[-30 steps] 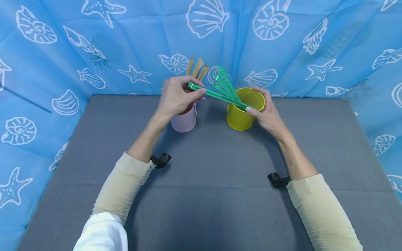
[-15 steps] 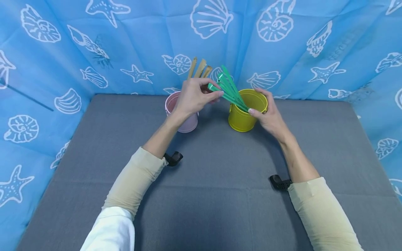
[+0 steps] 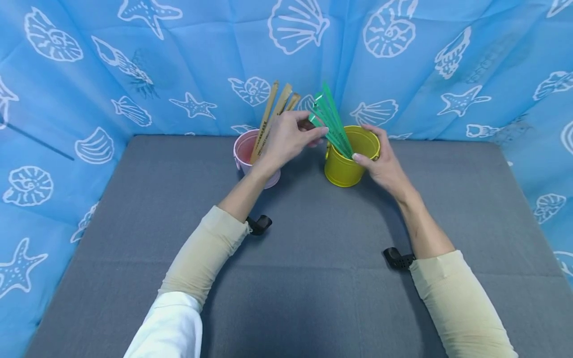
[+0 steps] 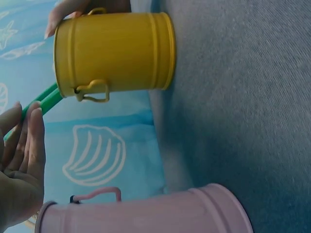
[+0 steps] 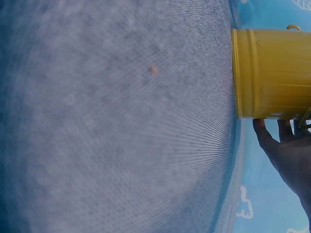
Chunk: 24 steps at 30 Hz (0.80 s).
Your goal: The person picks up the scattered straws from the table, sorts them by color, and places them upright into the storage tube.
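Left hand [image 3: 286, 136]: fingers and thumb pinch the upper ends of the green sticks [image 3: 331, 124], just left of the yellow bucket [image 3: 346, 166]. A second ago one stick lay nearly level across the gap between the hands; it now stands steeply, bunched with the others, lower ends inside the bucket. Judgement: the stick is in, or very nearly in, and release is due.

Right hand [image 3: 380, 159]: curled round the bucket's right side, thumb on the near rim, steadying it; unchanged.

Left of the bucket stands a pink bucket [image 3: 250, 154] holding wooden sticks [image 3: 270, 117]. Both buckets rest on the grey table [image 3: 313, 278]. Behind the bucket hangs a blue seashell curtain [image 3: 179, 64].
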Each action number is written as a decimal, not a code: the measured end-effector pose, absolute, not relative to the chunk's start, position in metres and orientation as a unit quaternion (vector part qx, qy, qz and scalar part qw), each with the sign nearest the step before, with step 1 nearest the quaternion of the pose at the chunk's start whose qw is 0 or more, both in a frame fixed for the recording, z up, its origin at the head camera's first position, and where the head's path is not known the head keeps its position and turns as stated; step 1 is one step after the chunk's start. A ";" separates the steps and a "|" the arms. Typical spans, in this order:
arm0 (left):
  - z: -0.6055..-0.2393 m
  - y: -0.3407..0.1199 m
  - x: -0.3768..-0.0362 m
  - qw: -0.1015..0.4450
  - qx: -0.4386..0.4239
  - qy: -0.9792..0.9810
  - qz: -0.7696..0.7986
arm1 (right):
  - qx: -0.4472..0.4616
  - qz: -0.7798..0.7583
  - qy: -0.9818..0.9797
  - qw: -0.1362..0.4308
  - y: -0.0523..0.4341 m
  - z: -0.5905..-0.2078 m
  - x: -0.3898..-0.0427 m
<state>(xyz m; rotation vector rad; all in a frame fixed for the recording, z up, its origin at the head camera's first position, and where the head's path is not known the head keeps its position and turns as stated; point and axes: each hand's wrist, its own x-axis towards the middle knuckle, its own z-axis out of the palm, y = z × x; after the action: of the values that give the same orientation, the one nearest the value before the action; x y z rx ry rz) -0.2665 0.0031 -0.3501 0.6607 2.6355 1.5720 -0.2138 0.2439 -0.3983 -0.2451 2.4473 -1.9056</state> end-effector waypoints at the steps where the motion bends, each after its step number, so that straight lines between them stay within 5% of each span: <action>1: -0.350 0.004 -0.267 0.000 0.207 0.843 0.497 | -0.080 -0.616 0.783 0.016 0.244 -0.399 -0.214; 13: -0.348 -0.004 -0.261 -0.009 0.239 0.885 0.399 | -0.066 -0.556 0.827 0.039 0.259 -0.413 -0.227; 24: -0.348 -0.032 -0.233 -0.119 0.319 0.905 0.254 | -0.086 -0.402 0.910 0.058 0.287 -0.393 -0.203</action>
<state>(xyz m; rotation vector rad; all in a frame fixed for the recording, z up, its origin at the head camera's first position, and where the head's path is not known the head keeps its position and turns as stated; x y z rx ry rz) -0.2330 -0.0319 -0.3484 1.0860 3.0823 0.8666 -0.2035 0.2867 -0.3933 -0.2598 2.7581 -1.2185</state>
